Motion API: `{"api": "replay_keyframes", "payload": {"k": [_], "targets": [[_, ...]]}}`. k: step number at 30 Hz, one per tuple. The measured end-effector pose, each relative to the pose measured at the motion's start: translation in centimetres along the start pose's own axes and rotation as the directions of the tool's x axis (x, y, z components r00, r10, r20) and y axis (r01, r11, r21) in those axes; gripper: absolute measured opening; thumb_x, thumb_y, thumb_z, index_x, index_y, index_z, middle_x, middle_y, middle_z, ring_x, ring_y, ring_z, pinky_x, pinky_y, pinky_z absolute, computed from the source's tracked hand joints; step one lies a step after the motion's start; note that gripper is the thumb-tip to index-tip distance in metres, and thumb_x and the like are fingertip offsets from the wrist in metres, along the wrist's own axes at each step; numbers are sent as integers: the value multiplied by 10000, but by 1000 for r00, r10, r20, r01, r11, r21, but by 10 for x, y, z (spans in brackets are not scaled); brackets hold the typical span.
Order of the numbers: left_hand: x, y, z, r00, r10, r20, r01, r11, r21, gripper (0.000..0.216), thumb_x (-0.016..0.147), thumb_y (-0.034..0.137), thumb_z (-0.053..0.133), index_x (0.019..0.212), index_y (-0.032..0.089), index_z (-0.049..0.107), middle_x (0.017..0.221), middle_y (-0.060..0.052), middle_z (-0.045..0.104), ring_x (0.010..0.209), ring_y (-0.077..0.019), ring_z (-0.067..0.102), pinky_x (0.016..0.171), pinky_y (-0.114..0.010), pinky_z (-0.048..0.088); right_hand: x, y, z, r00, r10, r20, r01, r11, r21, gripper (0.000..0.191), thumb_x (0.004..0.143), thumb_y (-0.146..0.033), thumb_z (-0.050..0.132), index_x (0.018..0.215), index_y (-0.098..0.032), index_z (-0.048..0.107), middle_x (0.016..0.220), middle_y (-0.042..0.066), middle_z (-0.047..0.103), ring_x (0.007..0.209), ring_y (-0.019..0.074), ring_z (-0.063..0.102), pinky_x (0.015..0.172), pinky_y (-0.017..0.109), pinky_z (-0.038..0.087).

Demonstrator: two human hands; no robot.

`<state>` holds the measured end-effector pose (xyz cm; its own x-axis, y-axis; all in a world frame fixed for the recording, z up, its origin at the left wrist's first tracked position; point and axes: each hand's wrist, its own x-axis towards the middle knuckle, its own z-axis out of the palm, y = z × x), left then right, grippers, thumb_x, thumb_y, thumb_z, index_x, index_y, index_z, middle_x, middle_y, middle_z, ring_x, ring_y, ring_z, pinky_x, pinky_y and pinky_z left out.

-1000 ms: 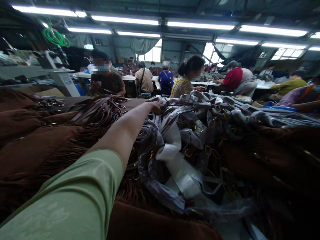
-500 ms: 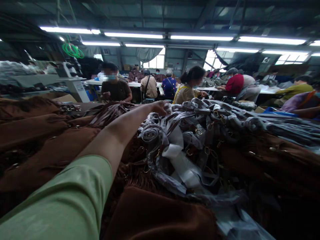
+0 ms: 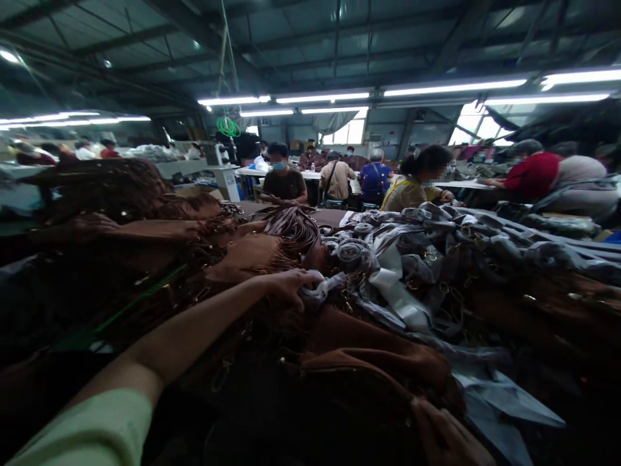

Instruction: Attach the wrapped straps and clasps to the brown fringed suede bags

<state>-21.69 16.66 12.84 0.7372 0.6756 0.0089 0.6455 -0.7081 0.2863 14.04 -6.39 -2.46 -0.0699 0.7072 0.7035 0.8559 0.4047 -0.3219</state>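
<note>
My left hand [image 3: 294,286], its arm stretched forward, is closed around a rolled strap [image 3: 320,288] in clear plastic wrap. Below it lies a brown fringed bag [image 3: 373,343] with its edge facing me. At the bottom right, my right hand [image 3: 446,432] is partly in view, its fingers curled at the near edge of that bag; the thumb is hidden in shadow. Beyond the bag spreads a heap of plastic-wrapped straps [image 3: 417,259] with gold-coloured clips.
More brown bags [image 3: 247,255] are piled to the left, with bare brown straps [image 3: 295,226] behind them. Another person's hand [image 3: 92,225] seems to rest on the far-left pile. Across the table a person in a dark shirt [image 3: 286,184] sits near a person in yellow [image 3: 405,191].
My left hand has drawn back from the far side of the strap heap, bringing a wrapped strap towards the brown bag. My right hand has come into view. The camera has turned left.
</note>
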Motion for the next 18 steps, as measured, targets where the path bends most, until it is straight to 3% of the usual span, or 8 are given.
{"api": "replay_keyframes", "payload": {"k": [2,5,9,11,14,18], "targets": [[-8,1,16,999,-15,-34,15,1000,6,755,598,379,768,1296,264,504,1071,-37,648,1034,-240,558,914,-284,370,-2,5,3,999,-11,31,11,1000,-19,322,888,-391,455,901,-258,747,863,41,731,750,166,690,680,231,514],[-8,15,28,985,-56,-163,66,996,56,563,647,379,745,1176,253,600,1089,-54,641,1077,-263,537,994,-352,301,-2,3,5,998,53,27,-52,998,-39,339,878,-437,474,911,-220,733,905,50,728,801,185,689,710,243,513],[-13,46,20,966,-41,-256,53,998,38,427,692,363,729,1092,231,661,1064,-67,651,1060,-247,540,1003,-352,298,4,-12,4,978,206,26,-206,979,-13,341,861,-476,504,885,-208,714,895,60,724,795,198,682,709,261,501],[-21,64,10,953,9,-303,-11,1000,-5,434,715,384,716,1118,233,656,1078,-73,647,1066,-241,527,971,-326,331,8,-19,2,967,249,56,-250,968,0,343,872,-472,488,886,-209,708,907,64,720,798,195,678,704,263,494],[-32,91,6,930,179,-322,-207,977,-53,392,774,357,672,1152,265,632,1144,-55,626,1112,-217,499,996,-318,311,12,-25,-1,959,278,62,-279,960,11,337,886,-454,471,894,-207,701,934,59,716,838,191,671,741,267,485],[-37,113,35,908,382,-173,-399,914,-73,371,787,306,665,1154,273,624,1130,-44,629,1098,-196,519,1001,-334,310,16,-31,-4,940,336,54,-338,941,25,320,872,-451,484,889,-216,701,946,49,719,848,188,671,754,268,480]]}}
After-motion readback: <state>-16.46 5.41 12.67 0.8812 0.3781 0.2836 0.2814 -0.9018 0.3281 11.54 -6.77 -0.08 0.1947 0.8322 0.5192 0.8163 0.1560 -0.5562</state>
